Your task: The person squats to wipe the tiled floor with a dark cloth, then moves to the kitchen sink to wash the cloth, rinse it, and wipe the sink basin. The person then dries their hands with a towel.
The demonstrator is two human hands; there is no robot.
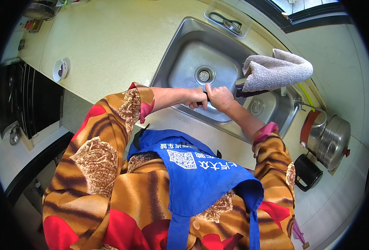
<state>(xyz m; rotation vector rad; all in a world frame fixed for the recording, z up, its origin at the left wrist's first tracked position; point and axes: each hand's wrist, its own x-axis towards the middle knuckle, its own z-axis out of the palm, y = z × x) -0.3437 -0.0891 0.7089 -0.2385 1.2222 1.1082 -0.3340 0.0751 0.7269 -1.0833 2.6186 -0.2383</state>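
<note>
Both hands are close together over the near side of the steel double sink. My left hand has its fingers curled around a small black object, mostly hidden, which may be a handle or a band. My right hand is closed against the same object, thumb up. What lies inside either fist cannot be seen. The round drain strainer shows just beyond my hands. A grey towel hangs over the faucet, with a dark cloth beneath it.
A clear plastic tray holding a metal strainer with a dark cord lies behind the sink. On the left counter stands a small white cup. Right of the sink are a stainless steel pot and a black jug.
</note>
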